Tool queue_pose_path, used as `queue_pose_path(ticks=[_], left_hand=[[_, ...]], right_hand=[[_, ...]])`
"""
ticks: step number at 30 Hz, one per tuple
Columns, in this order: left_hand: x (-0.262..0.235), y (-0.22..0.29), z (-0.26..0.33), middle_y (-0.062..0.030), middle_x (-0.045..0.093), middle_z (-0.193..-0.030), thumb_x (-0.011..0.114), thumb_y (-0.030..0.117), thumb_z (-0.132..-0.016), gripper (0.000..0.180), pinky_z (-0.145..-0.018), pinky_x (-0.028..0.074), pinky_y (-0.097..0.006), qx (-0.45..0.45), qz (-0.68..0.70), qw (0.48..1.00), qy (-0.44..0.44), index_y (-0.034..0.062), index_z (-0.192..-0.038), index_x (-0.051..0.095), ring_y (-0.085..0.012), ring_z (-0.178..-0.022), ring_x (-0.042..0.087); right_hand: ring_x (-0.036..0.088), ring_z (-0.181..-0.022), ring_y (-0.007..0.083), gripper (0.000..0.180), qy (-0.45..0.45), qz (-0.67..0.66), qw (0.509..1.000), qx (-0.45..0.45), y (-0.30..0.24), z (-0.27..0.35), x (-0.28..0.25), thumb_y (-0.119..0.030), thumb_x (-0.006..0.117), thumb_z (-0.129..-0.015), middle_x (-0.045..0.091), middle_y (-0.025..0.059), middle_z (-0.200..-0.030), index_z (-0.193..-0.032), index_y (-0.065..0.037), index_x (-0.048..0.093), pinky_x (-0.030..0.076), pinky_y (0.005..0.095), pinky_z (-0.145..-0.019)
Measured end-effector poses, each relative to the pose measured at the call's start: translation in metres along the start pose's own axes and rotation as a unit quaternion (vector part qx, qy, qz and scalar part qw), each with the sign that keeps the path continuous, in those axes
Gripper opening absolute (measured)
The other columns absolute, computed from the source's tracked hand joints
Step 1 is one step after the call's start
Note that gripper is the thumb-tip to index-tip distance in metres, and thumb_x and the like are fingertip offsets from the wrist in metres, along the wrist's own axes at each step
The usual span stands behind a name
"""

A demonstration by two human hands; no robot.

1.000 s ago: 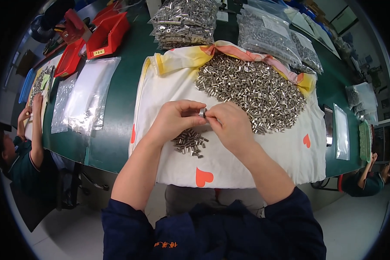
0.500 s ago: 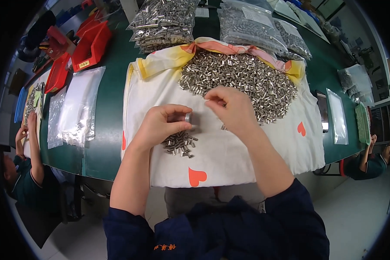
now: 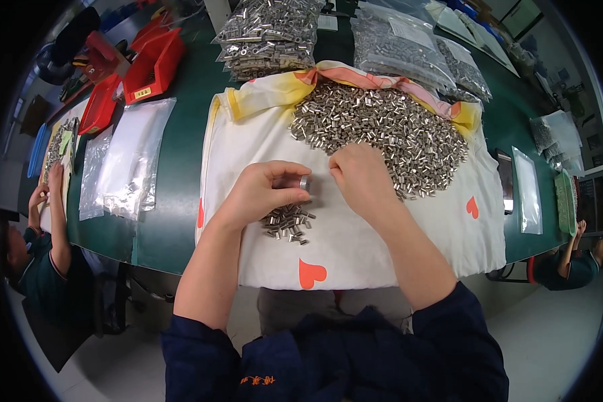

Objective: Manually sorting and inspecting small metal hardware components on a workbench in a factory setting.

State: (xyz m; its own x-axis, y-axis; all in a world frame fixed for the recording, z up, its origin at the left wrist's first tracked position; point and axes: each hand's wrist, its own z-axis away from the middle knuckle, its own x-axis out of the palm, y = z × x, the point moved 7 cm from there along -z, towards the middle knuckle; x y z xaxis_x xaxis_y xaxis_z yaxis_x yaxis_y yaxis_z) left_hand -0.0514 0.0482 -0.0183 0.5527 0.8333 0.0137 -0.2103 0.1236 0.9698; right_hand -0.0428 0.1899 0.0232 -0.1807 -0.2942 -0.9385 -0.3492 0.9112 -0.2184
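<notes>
My left hand point(image 3: 260, 193) pinches a short, round grey metal ring point(image 3: 305, 183) between thumb and fingers, just above the cloth. Under it lies a small heap of little metal cylinders point(image 3: 289, 226). To the right, my right hand point(image 3: 360, 175) is closed, fingertips together and turned down at the near edge of a large pile of the same shiny cylinders point(image 3: 419, 137). Whatever its fingertips may hold is hidden. Both piles rest on a white cloth point(image 3: 362, 251) printed with red hearts, its far edge bunched up yellow and pink.
Filled clear bags of metal parts point(image 3: 271, 40) stand beyond the cloth, with more bags point(image 3: 398, 50) to their right. Flat plastic bags point(image 3: 134, 147) and red bins point(image 3: 153, 67) lie left on the green table point(image 3: 181, 167). A person point(image 3: 43, 254) works at far left, another point(image 3: 576, 261) at far right.
My right hand's thumb and fingers have drawn together, and the hand has come slightly nearer to me. My left hand keeps hold of the ring. The whole view has shifted a little.
</notes>
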Motion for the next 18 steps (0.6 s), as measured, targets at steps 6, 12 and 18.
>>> queue_pose_path(ticks=[6,12,18], left_hand=[[-0.004,0.003,0.000,-0.0035,0.061,-0.086,0.067,0.001,-0.075,0.035,-0.070,0.048,-0.020,0.025,0.043,0.998,0.024,-0.0037,-0.108,0.057,-0.0073,-0.078,0.058],[-0.006,0.005,-0.002,-0.0055,0.063,-0.087,0.067,0.001,-0.075,0.035,-0.071,0.048,-0.021,0.048,0.046,0.997,0.026,-0.0041,-0.108,0.057,-0.0088,-0.079,0.060],[-0.006,0.003,-0.001,-0.0079,0.063,-0.093,0.064,-0.007,-0.073,0.035,-0.074,0.049,-0.022,0.036,0.001,0.997,0.061,-0.0058,-0.107,0.056,-0.0123,-0.082,0.061]], right_hand=[[0.057,-0.068,0.0145,0.008,-0.047,-0.421,0.897,0.129,-0.003,0.006,0.002,-0.006,0.062,-0.075,0.062,0.0048,-0.078,-0.083,-0.002,0.063,0.046,0.0265,-0.064],[0.058,-0.070,0.0132,0.011,-0.007,-0.410,0.906,0.102,-0.010,0.006,0.003,-0.005,0.064,-0.072,0.062,0.0042,-0.076,-0.084,-0.003,0.064,0.046,0.0258,-0.064],[0.056,-0.069,0.0258,0.006,0.107,-0.254,0.961,-0.010,-0.027,0.009,-0.008,-0.006,0.063,-0.070,0.060,0.0086,-0.074,-0.075,-0.004,0.061,0.046,0.0353,-0.062]])
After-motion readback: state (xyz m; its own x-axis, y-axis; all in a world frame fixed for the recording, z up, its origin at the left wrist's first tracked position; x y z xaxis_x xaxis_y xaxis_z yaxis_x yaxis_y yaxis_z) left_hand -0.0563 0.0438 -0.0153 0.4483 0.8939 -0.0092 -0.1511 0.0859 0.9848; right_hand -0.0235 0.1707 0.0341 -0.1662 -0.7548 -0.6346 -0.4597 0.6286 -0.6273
